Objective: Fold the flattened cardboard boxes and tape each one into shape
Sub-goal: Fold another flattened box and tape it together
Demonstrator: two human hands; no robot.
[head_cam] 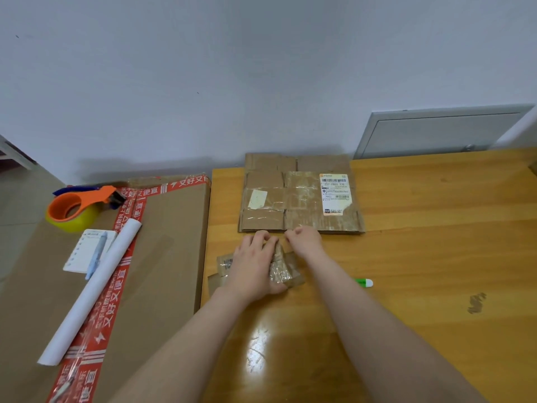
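On the table (421,257), the left hand (252,267) grips folded cardboard (281,270).

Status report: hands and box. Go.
Left hand grips small flattened box. Right hand curled at its far edge, grip unclear. Tape dispenser off left on big carton. Labelled flat box just beyond hands.
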